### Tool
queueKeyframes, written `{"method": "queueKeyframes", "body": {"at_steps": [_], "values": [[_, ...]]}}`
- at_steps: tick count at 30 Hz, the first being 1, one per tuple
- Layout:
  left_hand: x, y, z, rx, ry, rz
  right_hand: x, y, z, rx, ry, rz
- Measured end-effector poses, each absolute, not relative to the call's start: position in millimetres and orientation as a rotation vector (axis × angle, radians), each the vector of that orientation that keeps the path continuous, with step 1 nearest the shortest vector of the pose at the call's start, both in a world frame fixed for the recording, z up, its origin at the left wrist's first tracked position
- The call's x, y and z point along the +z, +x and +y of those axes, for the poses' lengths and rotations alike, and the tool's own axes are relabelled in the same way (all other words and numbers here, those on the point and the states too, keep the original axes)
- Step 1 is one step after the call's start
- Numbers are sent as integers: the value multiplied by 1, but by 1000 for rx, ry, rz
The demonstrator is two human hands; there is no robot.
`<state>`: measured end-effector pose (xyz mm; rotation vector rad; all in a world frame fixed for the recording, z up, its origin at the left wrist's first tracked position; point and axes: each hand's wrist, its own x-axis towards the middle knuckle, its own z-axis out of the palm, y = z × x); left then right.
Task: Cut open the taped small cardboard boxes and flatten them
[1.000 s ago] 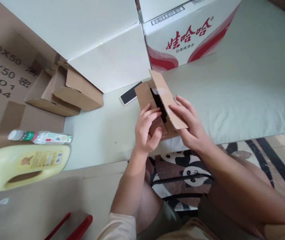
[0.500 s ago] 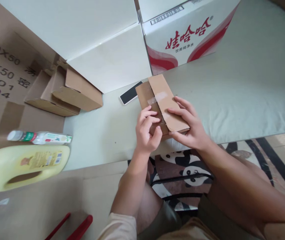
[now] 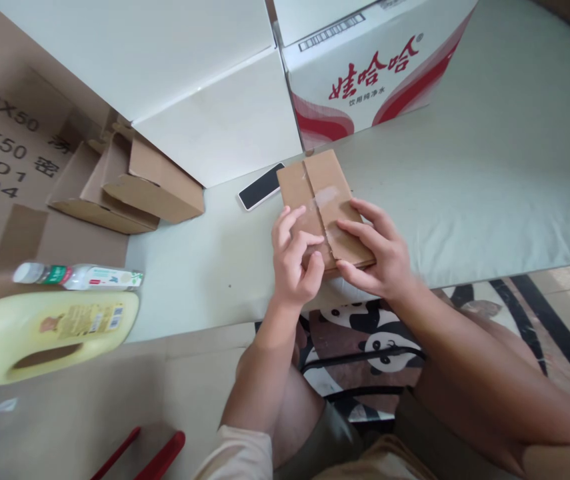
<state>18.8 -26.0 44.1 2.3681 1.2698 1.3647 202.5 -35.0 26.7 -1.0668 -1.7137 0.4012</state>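
Observation:
A small brown cardboard box (image 3: pixel 315 187) lies on the pale green surface (image 3: pixel 465 187) near its front edge. Both top flaps are folded flat and meet along a middle seam, with a strip of clear tape across them. My left hand (image 3: pixel 293 260) presses its fingers on the left flap and grips the box's near corner. My right hand (image 3: pixel 375 250) lies on the right flap with the thumb under the near edge. A black phone (image 3: pixel 261 186) lies just left of the box.
A white carton with red lettering (image 3: pixel 365 67) and plain white boxes (image 3: pixel 189 87) stand behind. An open brown box (image 3: pixel 125 183) sits at left on flat cardboard. A clear bottle (image 3: pixel 77 276) and a yellow jug (image 3: pixel 49 333) lie at left. Red handles (image 3: pixel 159 453) show below.
The box's right flap, standing up a second ago over a dark opening, has been folded down flat. Both flaps are now shut and my hands press on them.

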Motion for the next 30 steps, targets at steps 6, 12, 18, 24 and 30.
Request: {"method": "queueKeyframes", "body": {"at_steps": [6,12,18,24,30], "values": [[46,21,-27,1350,2338,1214,18,203,-35,311,-1037,-1668],[51,27,-37,1465,2269,1265,14,207,-35,312,-988,-1674],[48,27,-35,1429,2271,1240,19,201,-33,249,-1009,-1681],[45,26,-34,1479,2239,1240,19,199,-33,261,-976,-1664],[44,29,-34,1528,2219,1247,17,201,-35,275,-991,-1652]]}}
